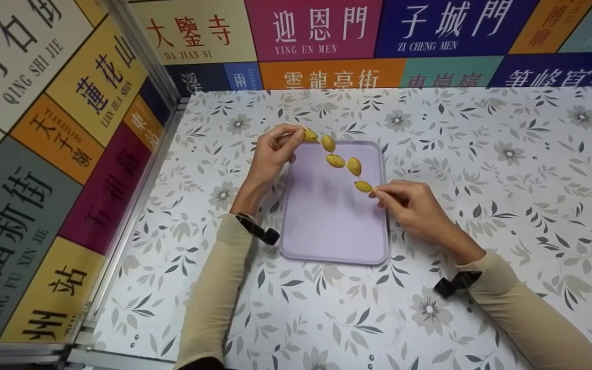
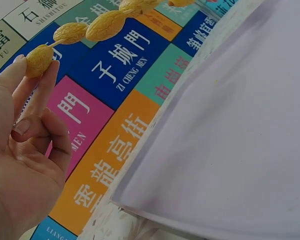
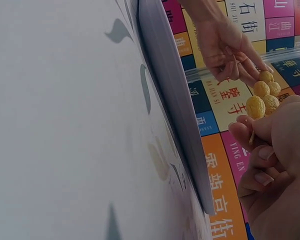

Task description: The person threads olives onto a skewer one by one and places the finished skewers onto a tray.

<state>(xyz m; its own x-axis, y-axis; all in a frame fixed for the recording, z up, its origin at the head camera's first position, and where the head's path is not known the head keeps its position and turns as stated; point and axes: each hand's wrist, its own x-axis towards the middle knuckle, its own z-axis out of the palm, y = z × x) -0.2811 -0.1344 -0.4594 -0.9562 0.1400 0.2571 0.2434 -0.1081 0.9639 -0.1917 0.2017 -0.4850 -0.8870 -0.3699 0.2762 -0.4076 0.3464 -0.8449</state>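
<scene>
A string of several yellow, wrinkled oval beads (image 1: 335, 161) stretches between the two hands in the head view, sloping down to the right. My left hand (image 1: 273, 154) pinches the bead at its far-left end between thumb and fingers. At the lower end, my right hand (image 1: 417, 208) pinches the thin tip of the string just past the last bead. Seen in the left wrist view, the end bead (image 2: 39, 61) has a ridged surface, and a thin strand joins it to its neighbour. Beneath the string lies a pale purple rectangular tray (image 1: 334, 231).
The tray rests on a table (image 1: 481, 123) covered with a white, grey-leaf floral cloth. Coloured panels with Chinese lettering (image 1: 316, 31) rise behind the table and along its left side. A metal frame edge (image 1: 136, 190) runs along the table's left.
</scene>
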